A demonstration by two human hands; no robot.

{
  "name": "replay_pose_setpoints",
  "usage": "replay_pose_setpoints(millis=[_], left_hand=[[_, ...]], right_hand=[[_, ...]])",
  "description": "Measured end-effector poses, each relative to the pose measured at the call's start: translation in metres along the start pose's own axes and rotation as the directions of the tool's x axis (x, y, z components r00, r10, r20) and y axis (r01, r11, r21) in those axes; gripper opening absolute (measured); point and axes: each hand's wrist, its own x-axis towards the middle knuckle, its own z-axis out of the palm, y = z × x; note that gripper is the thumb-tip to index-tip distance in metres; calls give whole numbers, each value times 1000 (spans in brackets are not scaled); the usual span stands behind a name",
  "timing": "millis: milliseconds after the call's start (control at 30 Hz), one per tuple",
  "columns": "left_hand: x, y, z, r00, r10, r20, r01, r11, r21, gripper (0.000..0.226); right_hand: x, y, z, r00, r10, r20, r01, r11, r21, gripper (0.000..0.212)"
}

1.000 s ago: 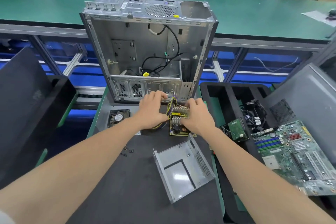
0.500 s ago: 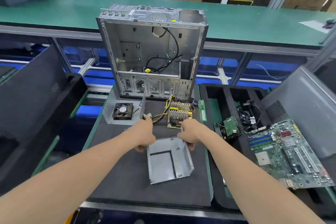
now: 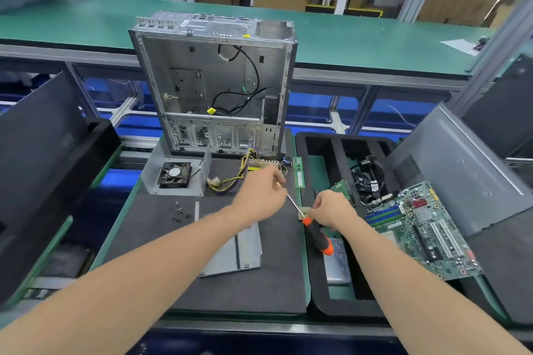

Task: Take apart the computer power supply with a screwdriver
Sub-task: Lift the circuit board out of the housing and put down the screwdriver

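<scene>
Nearest, a flat grey sheet-metal cover [image 3: 245,251] lies on the dark work mat [image 3: 150,225], partly under the left forearm. Just right of it, an orange-and-black-handled screwdriver [image 3: 318,236] slants over the edge of the black foam tray [image 3: 314,282], with its handle toward the person and its steel shaft pointing up and left. The right hand [image 3: 331,209] pinches it where shaft meets handle, fingers curled. The left hand [image 3: 259,196] curls over the shaft's far end; whether it grips the tip I cannot tell. Small black screws [image 3: 180,212] lie left of that hand. Just beyond its knuckles sits the yellow circuit board [image 3: 258,165] with yellow and black wires, then a black fan [image 3: 174,173] on a grey plate. Farthest stands the open silver computer case [image 3: 213,81]
</scene>
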Motion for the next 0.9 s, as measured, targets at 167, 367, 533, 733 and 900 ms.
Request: replay_pose_setpoints(millis=[167,367,533,733,900], left_hand=[[-5,15,71,864,-333,377,460,827,-323,16],[-23,5,113,867,-388,314,473,838,-271,19],[-29,10,109,928,-348,136,374,868,-328,33],[-50,5,73,968,-244,-56,216,928,-304,32],[-89,-15,29,961,-163,-224,119,973,-198,27]], right_hand=[[-7,28,37,997,-37,75,36,999,21,28],[-18,41,47,998,11,-59,15,905,425,26],[-33,37,32,995,-46,87,-38,632,774,37],[-61,1,24,978,-141,153,-100,325,940,34],[-94,-49,41,960,-229,163,-104,248,963,34]])
